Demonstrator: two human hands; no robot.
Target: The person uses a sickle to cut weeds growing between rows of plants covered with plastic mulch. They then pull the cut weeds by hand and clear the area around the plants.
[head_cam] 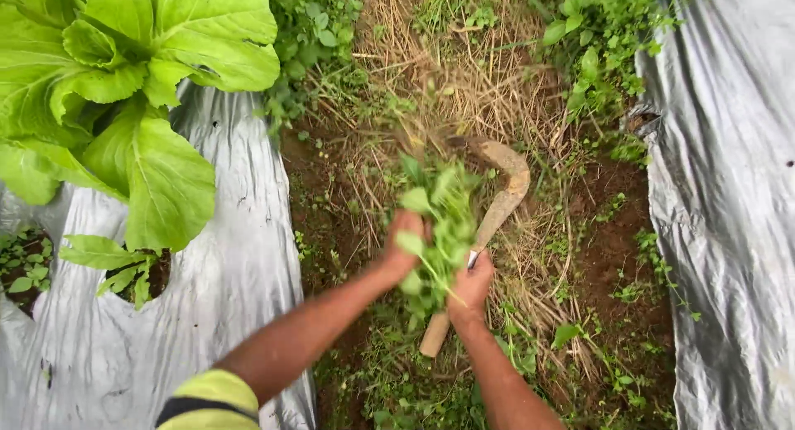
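Note:
My left hand (401, 246) is closed on a bunch of green weeds (439, 223), held up over the furrow between two plant beds. My right hand (472, 285) grips a sickle (497, 211) by its wooden handle, whose butt end sticks out below the fist. The curved, soil-stained blade arcs up and to the left behind the weeds. The two hands are close together, the weeds between them. A yellow sleeve with a dark band (207, 397) covers my left upper arm.
Silver plastic mulch covers a bed on the left (232, 256) and another on the right (729, 231). A large leafy green vegetable (108, 82) grows through the left sheet. Dry straw, bare soil and low weeds (464, 74) fill the furrow.

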